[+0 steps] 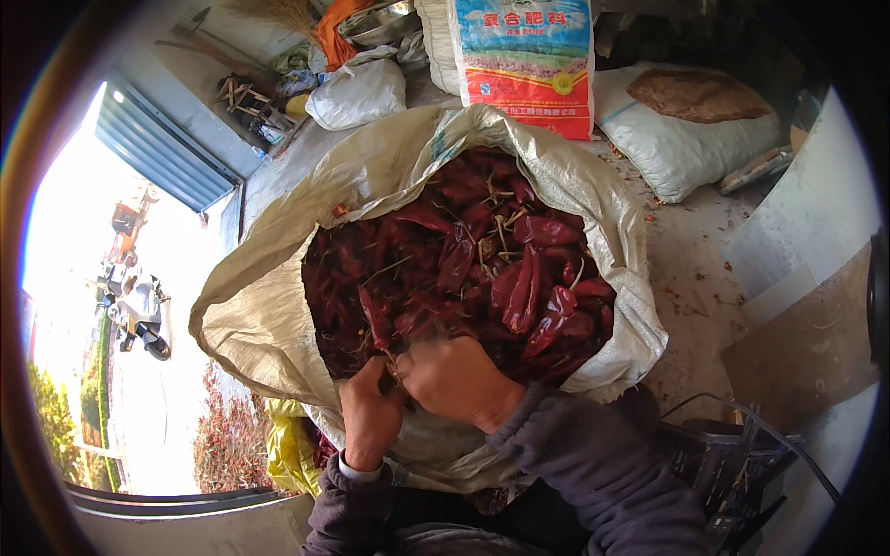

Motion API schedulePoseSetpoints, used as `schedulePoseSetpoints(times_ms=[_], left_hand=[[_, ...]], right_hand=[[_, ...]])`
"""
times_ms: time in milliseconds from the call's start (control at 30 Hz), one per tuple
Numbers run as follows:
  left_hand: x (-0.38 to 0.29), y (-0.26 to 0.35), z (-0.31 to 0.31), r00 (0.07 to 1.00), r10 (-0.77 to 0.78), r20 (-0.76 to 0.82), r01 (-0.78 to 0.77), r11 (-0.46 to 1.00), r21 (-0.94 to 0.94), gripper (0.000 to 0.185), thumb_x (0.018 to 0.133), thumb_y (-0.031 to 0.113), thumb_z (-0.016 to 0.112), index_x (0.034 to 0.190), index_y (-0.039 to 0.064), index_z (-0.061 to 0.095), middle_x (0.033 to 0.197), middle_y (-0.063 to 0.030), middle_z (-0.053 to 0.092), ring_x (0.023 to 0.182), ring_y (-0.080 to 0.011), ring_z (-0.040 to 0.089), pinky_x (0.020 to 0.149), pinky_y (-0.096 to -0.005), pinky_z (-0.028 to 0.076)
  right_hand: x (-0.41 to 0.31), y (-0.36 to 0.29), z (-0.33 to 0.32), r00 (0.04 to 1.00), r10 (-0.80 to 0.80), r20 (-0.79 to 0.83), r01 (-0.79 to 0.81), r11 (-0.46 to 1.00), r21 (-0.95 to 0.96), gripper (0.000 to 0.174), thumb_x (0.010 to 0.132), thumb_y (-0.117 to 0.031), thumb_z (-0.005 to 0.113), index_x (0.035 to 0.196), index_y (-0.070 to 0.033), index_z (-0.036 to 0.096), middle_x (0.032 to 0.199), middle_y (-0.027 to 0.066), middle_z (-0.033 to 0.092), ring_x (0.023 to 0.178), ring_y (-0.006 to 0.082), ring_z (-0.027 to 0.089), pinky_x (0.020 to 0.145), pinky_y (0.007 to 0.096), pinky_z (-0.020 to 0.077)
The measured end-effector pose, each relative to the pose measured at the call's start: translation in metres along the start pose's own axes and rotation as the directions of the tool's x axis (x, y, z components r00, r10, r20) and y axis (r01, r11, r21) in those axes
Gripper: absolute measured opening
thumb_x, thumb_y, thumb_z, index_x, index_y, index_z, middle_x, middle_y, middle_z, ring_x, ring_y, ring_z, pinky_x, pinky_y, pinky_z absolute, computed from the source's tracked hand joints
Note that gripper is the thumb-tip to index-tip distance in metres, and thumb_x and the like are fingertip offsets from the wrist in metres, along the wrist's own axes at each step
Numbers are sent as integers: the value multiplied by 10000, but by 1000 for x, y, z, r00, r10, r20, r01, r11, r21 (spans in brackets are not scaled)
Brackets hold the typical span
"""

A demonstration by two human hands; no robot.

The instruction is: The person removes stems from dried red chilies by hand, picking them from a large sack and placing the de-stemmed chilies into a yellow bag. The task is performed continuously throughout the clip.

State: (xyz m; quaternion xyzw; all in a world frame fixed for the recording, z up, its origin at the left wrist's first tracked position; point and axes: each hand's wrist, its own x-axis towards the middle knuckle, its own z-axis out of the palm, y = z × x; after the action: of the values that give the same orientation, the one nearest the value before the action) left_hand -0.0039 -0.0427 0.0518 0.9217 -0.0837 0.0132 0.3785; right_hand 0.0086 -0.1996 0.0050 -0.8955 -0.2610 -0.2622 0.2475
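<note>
A large woven plastic sack stands wide open before me, its rim folded outward. Dried dark red chili peppers fill it, some with pale stems. Over the sack's near edge, my left hand and my right hand meet, fingertips pinched together. From between them one chili pepper points up and away, its thin stem running down into my fingers. My right fist partly hides the grip, so the lower end of the stem is hard to make out.
A printed fertilizer bag and a stuffed white sack stand beyond. Bits of chili litter the concrete floor. A black plastic crate is at right, a yellow bag at near left. Outside the doorway is a scooter.
</note>
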Motion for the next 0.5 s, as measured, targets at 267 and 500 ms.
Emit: schedulePoseSetpoints(times_ms=[267,500], left_hand=[[4,3,-8,943,-293,159,328,735,-594,142,857,-44,668,997,-57,689,829,-63,694,709,-116,627,605,-274,494],[-1,-2,-5,993,-67,-93,45,976,-212,125,834,-31,698,959,-27,691,686,-21,624,596,-77,558,546,-258,451]], right_hand=[[13,2,7,956,285,-70,-217,849,482,313,1007,-243,590,738,-95,653,644,95,623,568,283,652,514,408,515],[9,-4,9,964,175,-199,-135,971,199,410,1012,-271,580,691,-29,663,636,193,649,575,390,649,532,483,519]])
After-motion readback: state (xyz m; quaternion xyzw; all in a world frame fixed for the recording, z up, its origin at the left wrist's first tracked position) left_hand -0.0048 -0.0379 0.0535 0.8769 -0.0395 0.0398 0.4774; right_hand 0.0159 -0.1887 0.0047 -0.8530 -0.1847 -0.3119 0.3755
